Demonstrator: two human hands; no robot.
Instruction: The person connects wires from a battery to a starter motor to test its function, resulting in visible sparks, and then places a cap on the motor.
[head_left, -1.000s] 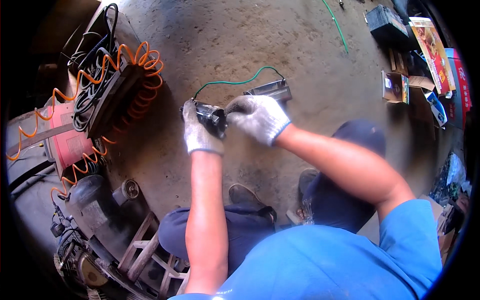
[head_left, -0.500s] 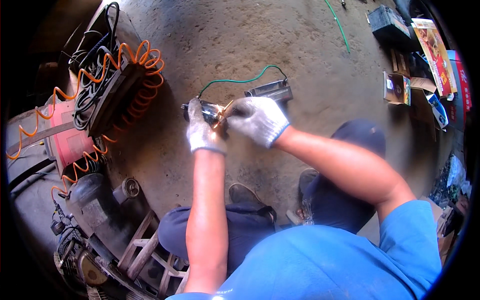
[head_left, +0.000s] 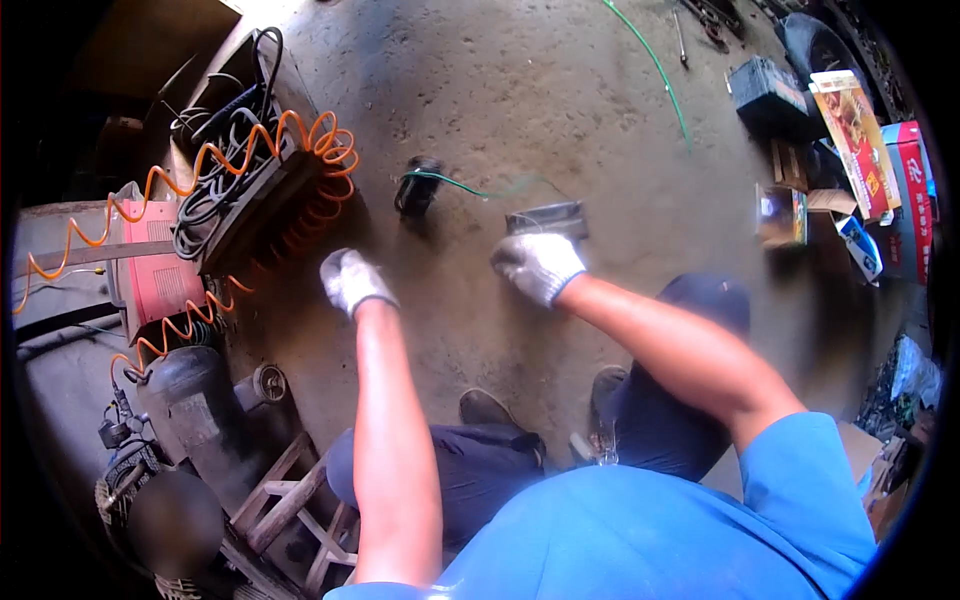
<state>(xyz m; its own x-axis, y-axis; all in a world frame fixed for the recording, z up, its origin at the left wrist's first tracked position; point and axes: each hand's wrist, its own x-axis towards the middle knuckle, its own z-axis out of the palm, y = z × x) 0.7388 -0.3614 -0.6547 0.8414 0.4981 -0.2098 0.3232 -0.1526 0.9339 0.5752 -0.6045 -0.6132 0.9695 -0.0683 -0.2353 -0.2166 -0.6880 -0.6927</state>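
My left hand, in a white work glove with dirty fingertips, hovers left of a black cylindrical device, apart from it. Its fingers are curled in; whatever they hold, if anything, is hidden. The device is on the concrete floor with a green cord running from it to the right. My right hand, gloved too, is closed just on the near side of a dark rectangular case. Its fingers are bent under, and their contents cannot be made out. Whether this hand touches the case is unclear.
At left are a box with cables, a coiled orange air hose, a pink machine, a grey tank and a wooden stool. A battery-like box and cartons stand at right. A green line lies ahead.
My left hand has let go of the black cylindrical device and moved left. The device now rests on the floor. My right hand has drawn away from it; the brass-coloured piece is out of sight.
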